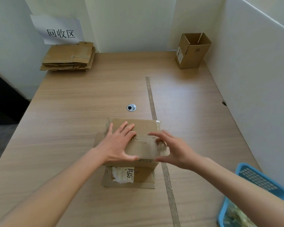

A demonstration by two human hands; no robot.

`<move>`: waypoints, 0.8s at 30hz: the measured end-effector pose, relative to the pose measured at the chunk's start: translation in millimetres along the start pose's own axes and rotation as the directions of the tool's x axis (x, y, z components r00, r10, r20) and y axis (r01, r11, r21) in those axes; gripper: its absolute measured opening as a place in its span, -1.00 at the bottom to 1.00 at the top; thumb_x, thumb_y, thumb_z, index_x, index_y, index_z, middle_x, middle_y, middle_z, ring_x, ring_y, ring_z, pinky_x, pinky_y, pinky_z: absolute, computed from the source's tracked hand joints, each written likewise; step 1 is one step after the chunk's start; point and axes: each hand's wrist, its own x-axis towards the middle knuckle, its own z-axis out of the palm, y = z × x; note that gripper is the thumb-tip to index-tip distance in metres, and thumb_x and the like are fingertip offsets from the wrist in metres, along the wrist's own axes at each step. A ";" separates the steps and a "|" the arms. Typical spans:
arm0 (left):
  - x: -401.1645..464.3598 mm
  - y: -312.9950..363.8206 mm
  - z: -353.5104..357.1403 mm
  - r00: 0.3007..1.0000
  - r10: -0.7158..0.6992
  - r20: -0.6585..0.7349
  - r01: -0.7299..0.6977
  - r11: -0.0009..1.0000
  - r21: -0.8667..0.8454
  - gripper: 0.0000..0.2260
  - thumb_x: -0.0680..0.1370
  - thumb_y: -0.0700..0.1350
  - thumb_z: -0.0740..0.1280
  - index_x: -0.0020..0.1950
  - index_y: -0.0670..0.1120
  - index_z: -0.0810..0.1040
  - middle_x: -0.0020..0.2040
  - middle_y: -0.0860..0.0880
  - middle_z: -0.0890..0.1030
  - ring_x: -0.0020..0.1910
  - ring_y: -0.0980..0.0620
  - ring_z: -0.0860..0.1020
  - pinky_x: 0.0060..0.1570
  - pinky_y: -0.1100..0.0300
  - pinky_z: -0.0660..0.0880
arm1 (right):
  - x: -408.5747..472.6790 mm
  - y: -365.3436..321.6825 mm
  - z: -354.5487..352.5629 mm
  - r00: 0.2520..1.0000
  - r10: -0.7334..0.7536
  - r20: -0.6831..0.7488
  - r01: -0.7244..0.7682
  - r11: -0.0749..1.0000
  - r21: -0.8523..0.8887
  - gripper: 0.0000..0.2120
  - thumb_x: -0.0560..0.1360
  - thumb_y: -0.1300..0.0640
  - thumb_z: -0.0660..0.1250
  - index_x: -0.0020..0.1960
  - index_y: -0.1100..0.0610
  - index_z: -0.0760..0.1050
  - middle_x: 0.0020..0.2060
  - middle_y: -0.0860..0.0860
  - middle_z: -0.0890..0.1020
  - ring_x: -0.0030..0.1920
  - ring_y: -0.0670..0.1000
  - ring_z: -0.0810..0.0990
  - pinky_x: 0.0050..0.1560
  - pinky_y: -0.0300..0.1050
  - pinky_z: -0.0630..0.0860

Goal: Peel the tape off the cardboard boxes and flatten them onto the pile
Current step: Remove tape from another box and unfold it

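Note:
A small cardboard box (143,128) stands bottom-up on the wooden table (72,112), its flaps splayed out around it; the near flap carries a torn white label (123,175). Clear tape (158,125) runs along the box's seam and over its right edge. My left hand (117,145) lies flat on the box top, fingers spread, thumb at the near edge. My right hand (169,148) is at the box's right side, its fingertips pinching the tape end there. A pile of flattened cardboard (69,57) lies at the far left corner.
An open upright box marked 36 (193,51) stands at the far right corner. A blue plastic basket (252,194) holding crumpled tape sits at the near right. A paper sign (59,30) hangs above the pile. A cable grommet (131,107) lies mid-table. White partitions enclose the back and right.

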 end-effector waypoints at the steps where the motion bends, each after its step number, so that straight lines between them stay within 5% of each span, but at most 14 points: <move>1: 5.6 14.2 -1.5 0.999 -0.047 0.020 0.047 0.999 -0.020 -0.05 0.37 0.63 0.03 0.59 0.07 0.08 0.66 -0.04 -0.07 0.64 -0.10 -0.17 0.48 -0.48 -0.09 | -0.8 -2.1 3.9 1.000 -0.015 0.003 0.015 1.000 -0.022 -0.36 0.38 -0.13 0.55 0.39 -0.25 0.37 0.45 -0.26 0.34 0.30 -0.09 0.50 0.19 -0.10 0.52; 4: 11.4 45.5 8.3 0.992 -0.122 0.014 0.122 0.992 -0.002 -0.13 0.43 0.61 -0.10 0.62 0.18 -0.14 0.64 -0.14 -0.23 0.60 -0.21 -0.32 0.43 -0.50 -0.26 | -7.5 -3.3 18.1 0.987 -0.160 0.009 0.154 0.928 -0.341 -0.65 0.40 -0.10 0.54 0.14 -0.12 0.56 0.38 -0.19 0.49 0.41 0.00 0.44 0.27 -0.02 0.48; 10: 9.1 41.0 25.7 0.991 -0.096 -0.088 0.097 0.995 -0.004 -0.22 0.48 0.58 -0.24 0.62 0.26 -0.23 0.63 -0.10 -0.34 0.55 -0.08 -0.47 0.42 -0.38 -0.43 | -15.8 1.0 26.4 0.963 -0.261 -0.072 0.201 0.867 -0.455 -0.84 0.47 0.02 0.52 -0.12 0.03 0.56 0.00 -0.06 0.64 0.38 0.05 0.53 0.48 0.06 0.35; 15: 9.0 40.3 26.1 0.992 -0.092 -0.091 0.090 0.996 -0.020 -0.23 0.47 0.60 -0.22 0.61 0.30 -0.20 0.64 -0.05 -0.34 0.55 -0.03 -0.47 0.43 -0.37 -0.42 | -10.8 -4.1 17.2 0.981 -0.192 0.032 0.193 0.945 -0.263 -0.89 0.51 0.12 0.48 -0.11 0.15 0.60 -0.03 0.05 0.61 -0.01 0.13 0.61 0.26 -0.18 0.33; 20: 7.9 39.1 24.0 0.992 -0.094 -0.085 0.091 0.995 -0.038 -0.25 0.48 0.57 -0.17 0.61 0.30 -0.14 0.65 -0.04 -0.30 0.56 0.00 -0.47 0.44 -0.36 -0.41 | -2.8 -9.4 -2.1 0.963 -0.180 0.202 0.217 0.959 -0.181 -0.83 0.52 0.07 0.48 -0.10 0.17 0.60 -0.07 0.03 0.58 0.07 0.09 0.55 0.13 -0.01 0.47; 24: 6.6 38.8 23.9 0.993 -0.076 -0.085 0.075 0.997 -0.014 -0.24 0.48 0.58 -0.20 0.61 0.30 -0.14 0.65 -0.04 -0.28 0.56 0.00 -0.46 0.44 -0.36 -0.41 | -1.6 -7.8 -8.8 0.949 -0.187 0.252 0.227 0.964 -0.139 -0.86 0.50 0.09 0.49 -0.11 0.16 0.61 -0.06 0.02 0.59 0.05 0.09 0.57 0.04 -0.07 0.46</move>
